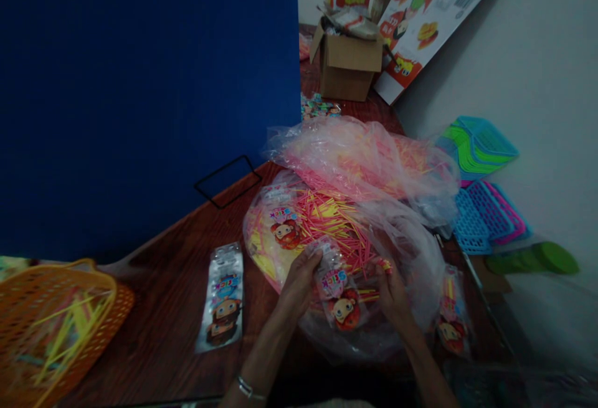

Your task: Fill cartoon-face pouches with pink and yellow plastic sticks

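My left hand (300, 280) pinches the upper edge of a clear printed pouch (337, 293) with a red-haired cartoon figure and the word "Stick". Beside it, my right hand (389, 283) has its fingers closed around a small bunch of pink and yellow sticks (384, 265). Both hands are over a large open plastic bag (423, 258) full of loose pink and yellow sticks (334, 215). Another such pouch (284, 227) lies on the sticks at the bag's left side. To the right, a pouch with sticks inside (451, 314) rests on the table.
Silvery pouches (225, 299) lie left of the bag. An orange basket (100, 280) with sticks stands at the left edge. Behind are a second bag of sticks (355, 152) and a cardboard box (350, 62). Blue and green baskets (481, 146) are stacked right. A blue panel (149, 96) borders the table.
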